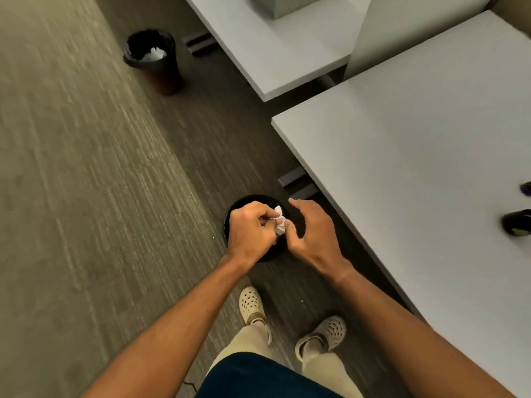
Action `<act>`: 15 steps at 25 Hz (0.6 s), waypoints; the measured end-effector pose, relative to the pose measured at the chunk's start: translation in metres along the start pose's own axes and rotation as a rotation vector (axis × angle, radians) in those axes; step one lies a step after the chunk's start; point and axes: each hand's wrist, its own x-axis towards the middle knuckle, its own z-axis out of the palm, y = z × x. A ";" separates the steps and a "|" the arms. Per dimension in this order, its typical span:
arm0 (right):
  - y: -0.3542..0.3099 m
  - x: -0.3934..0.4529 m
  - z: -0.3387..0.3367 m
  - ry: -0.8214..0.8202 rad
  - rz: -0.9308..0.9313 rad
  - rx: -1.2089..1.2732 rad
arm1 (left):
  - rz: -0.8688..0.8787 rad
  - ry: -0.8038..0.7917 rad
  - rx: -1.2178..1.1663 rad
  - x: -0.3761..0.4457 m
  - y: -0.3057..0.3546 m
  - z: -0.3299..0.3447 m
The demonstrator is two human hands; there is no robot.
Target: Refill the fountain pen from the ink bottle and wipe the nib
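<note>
Left hand point(249, 228) grips a crumpled tissue point(280, 222) directly above the black bin point(230, 222). Right hand point(311, 231) at its 3 o'clock, fingers relaxed, thumb touching tissue. Ink bottle point(517, 222) lies far at 3 o'clock on the table point(402, 173); pen not visible, cannot tell.

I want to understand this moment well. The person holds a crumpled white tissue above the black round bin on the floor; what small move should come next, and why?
Probably let go. The left hand pinches the crumpled white tissue right above the black round bin, and the right hand is open beside it, so straightening the fingers should drop it inside.
</note>
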 end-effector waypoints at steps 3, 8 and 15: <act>0.005 0.019 0.026 -0.017 -0.125 -0.266 | -0.013 -0.011 0.063 0.012 -0.034 -0.005; 0.026 0.049 0.063 -0.101 -0.193 -0.440 | 0.001 -0.030 0.147 0.022 -0.090 0.009; 0.071 0.069 0.109 -0.192 -0.124 -0.427 | -0.078 -0.147 0.278 0.034 -0.156 0.045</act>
